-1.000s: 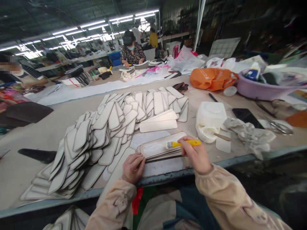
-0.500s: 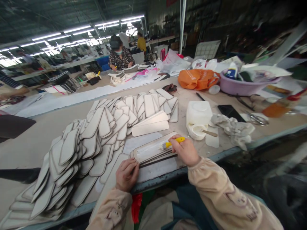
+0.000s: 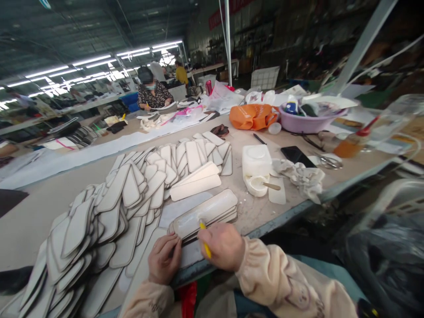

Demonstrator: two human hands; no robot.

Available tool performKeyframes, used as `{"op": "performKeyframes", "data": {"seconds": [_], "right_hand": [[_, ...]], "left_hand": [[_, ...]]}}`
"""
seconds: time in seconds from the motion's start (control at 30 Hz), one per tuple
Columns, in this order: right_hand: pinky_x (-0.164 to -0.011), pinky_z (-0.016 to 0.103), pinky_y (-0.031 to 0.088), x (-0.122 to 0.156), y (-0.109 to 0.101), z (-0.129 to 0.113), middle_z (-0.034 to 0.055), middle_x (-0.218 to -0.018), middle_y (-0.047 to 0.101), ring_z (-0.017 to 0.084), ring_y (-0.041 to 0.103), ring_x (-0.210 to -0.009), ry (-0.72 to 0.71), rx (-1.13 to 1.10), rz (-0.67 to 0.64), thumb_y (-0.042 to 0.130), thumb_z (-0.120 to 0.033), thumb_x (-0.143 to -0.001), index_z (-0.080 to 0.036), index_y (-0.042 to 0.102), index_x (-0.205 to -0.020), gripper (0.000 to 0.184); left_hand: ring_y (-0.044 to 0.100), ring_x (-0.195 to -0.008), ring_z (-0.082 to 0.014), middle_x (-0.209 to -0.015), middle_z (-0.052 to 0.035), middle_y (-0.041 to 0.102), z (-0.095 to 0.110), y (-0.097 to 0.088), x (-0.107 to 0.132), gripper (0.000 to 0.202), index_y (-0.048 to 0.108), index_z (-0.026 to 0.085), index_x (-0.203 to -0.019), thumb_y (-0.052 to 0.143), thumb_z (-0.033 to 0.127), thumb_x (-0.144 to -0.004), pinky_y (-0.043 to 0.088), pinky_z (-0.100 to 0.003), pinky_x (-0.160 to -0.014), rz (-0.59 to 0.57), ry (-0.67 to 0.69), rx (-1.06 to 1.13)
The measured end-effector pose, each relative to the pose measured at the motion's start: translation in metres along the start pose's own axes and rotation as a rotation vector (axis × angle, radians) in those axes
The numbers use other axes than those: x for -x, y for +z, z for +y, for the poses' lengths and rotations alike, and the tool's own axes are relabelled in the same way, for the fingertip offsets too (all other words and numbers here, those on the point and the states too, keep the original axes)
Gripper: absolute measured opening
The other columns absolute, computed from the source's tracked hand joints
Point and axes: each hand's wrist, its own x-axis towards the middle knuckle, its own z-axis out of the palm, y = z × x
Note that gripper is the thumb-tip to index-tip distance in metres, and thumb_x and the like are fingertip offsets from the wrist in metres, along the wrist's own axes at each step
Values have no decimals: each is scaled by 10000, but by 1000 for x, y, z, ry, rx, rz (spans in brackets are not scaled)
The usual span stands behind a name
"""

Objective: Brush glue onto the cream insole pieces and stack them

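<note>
Okay, near to far: 2 hands at the table's [image 3: 253, 216] near edge, apart from each other. Left hand [image 3: 164, 258] touches the left end of a stack [image 3: 225, 215] of flat pieces; pinch or press, can't tell. Right hand [image 3: 228, 247] is clamped on a yellow brush [image 3: 206, 248], tip at the top piece [image 3: 215, 204]. Stack lies just beyond both hands, long axis roughly parallel to the near edge; right hand is nearer its middle. Brush tip blurred, lower layers too merged to count. Farther left, a loose pile [image 3: 114, 189] is cut off by the frame.
</note>
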Motion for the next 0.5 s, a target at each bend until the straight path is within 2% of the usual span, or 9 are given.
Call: {"op": "performKeyframes", "data": {"seconds": [0.07, 0.17, 0.27, 0.3, 0.4, 0.5], "right_hand": [[-549, 270, 354, -2, 1, -3, 26, -651, 621, 158, 572, -625, 17, -19, 29, 485, -224, -834, -185, 560, -786, 97], [-530, 275, 349, -7, -5, 12, 51, -653, 616, 174, 578, -616, 217, 120, 60, 494, -169, -828, -173, 557, -790, 73], [-510, 278, 350, -10, -4, 22, 77, -659, 622, 195, 588, -609, 345, 204, 1, 511, -112, -795, -159, 558, -799, 67], [-508, 280, 357, -11, -2, 20, 82, -665, 626, 199, 592, -612, 319, 193, -34, 517, -102, -781, -153, 561, -801, 70], [-520, 283, 390, -10, 10, -1, 80, -697, 645, 200, 606, -638, 109, 55, -102, 550, -146, -761, -153, 574, -808, 53], [-552, 265, 423, -8, 13, -21, 41, -703, 662, 174, 621, -664, 14, -144, -25, 523, -260, -830, -181, 597, -856, 111]], "left_hand": [[664, -869, -197, -855, -56, 689, 0, -1, -1, 148, 674, 197, -870, 655, 110, -752, 564, -348, -770, -14, 8, -10], [666, -864, -197, -857, -60, 693, 2, -3, -3, 140, 677, 199, -868, 648, 114, -761, 566, -359, -781, -18, 11, -19], [670, -856, -198, -853, -61, 695, 4, -5, -6, 120, 682, 202, -852, 642, 124, -769, 570, -358, -778, -32, 11, -31], [671, -852, -197, -852, -62, 696, 4, -5, -7, 112, 684, 201, -847, 638, 131, -772, 572, -354, -774, -46, 12, -41], [674, -859, -198, -870, -68, 700, 5, -10, -9, 102, 694, 199, -856, 622, 168, -790, 578, -343, -774, -124, -8, -70], [680, -874, -199, -915, -71, 708, 4, -20, -13, 114, 702, 205, -861, 600, 221, -814, 581, -334, -788, -245, -72, -30]]}}
